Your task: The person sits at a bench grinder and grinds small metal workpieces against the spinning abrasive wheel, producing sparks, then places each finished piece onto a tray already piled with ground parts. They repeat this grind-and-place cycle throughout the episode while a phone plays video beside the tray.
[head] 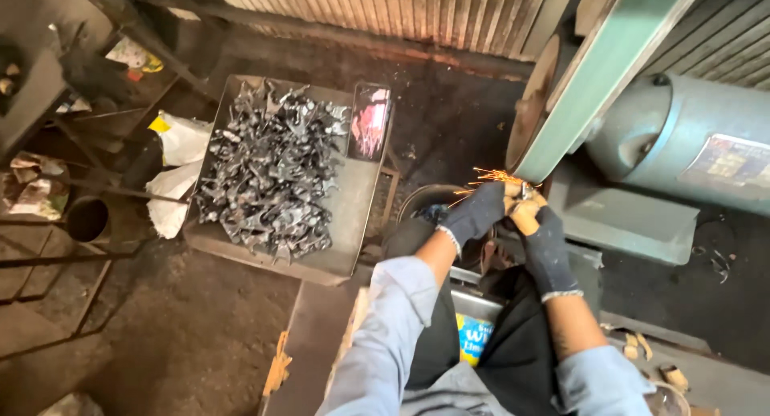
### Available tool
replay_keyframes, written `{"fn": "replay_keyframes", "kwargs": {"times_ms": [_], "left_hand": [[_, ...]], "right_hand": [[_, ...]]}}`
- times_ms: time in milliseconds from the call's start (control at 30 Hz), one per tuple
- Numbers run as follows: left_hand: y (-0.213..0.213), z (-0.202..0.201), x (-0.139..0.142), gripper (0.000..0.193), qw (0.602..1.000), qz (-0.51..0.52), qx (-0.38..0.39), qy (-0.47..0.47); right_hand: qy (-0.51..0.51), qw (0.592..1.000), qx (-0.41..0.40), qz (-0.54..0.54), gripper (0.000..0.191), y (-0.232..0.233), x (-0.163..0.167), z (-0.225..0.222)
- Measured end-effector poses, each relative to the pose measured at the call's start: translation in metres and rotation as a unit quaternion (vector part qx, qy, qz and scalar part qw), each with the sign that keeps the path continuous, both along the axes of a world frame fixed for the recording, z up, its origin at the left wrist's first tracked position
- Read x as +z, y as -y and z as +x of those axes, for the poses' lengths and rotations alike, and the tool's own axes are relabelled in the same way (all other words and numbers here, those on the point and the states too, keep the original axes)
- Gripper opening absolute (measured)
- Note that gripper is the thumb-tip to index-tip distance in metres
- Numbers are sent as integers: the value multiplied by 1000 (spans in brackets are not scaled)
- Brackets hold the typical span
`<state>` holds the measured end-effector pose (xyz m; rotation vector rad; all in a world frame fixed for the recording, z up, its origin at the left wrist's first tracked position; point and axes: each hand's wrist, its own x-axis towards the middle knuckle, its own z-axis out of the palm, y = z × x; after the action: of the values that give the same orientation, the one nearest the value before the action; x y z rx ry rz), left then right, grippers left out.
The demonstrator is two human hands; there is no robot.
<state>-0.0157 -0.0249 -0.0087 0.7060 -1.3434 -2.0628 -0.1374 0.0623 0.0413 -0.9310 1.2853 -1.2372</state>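
grimy workshop floor, both gloved hands, left hand [475,214] and right hand [547,243], pinching one small metal piece [525,193] (sparks) against belt [589,83]

Lighting, dim workshop: your view is lit softly from above, glinting off the metal parts [269,171]. Floor left of that heap sinks into shadow. Orange sparks [485,178] right of it glow, slightly blurred. Edges bend.
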Motion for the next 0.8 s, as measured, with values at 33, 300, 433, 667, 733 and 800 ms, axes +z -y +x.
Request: {"fn": "replay_keyframes", "kwargs": {"times_ms": [33,300,433,667,733,800], "left_hand": [[4,-2,-9,23,997,70,22,-29],[-1,9,-5,27,951,-197,40,235],[-27,20,34,54,999,31,-27,-24],[-57,27,28,74,968,-196,115,103],[-51,19,10,69,965,-193,146,95],[-41,14,-8,39,994,12,78,73]], "right_hand": [[11,1000,-8,9,42,5,-3,1],[-82,992,-29,92,38,8,4,-1],[48,997,54,19,41,-16,17,-15],[209,962,-4,177,29,-12,13,-6],[223,961,-25,160,30,-7,12,-4],[226,960,-53,156,30,2,9,-1]]}}
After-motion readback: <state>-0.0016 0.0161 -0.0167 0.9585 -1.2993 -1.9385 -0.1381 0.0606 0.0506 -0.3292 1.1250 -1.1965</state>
